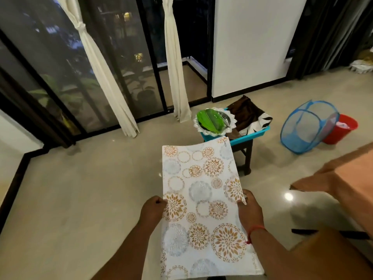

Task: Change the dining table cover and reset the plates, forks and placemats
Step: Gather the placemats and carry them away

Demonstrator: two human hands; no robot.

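now both hands' grip holds floral placemat (201, 199): left hand (152, 209), right hand (250, 211).

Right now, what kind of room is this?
Likely a home living or dining area: curtains tied at glass sliding doors, a table under an orange cover, and a mesh laundry hamper on the polished floor.

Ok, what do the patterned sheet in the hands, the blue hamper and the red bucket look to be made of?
Patterned sheet: probably vinyl or coated fabric, matte; it holds fairly flat between the left hand and right hand rather than draping.
Blue hamper: see-through mesh on a thin frame, likely nylon.
Red bucket: looks like smooth moulded plastic.
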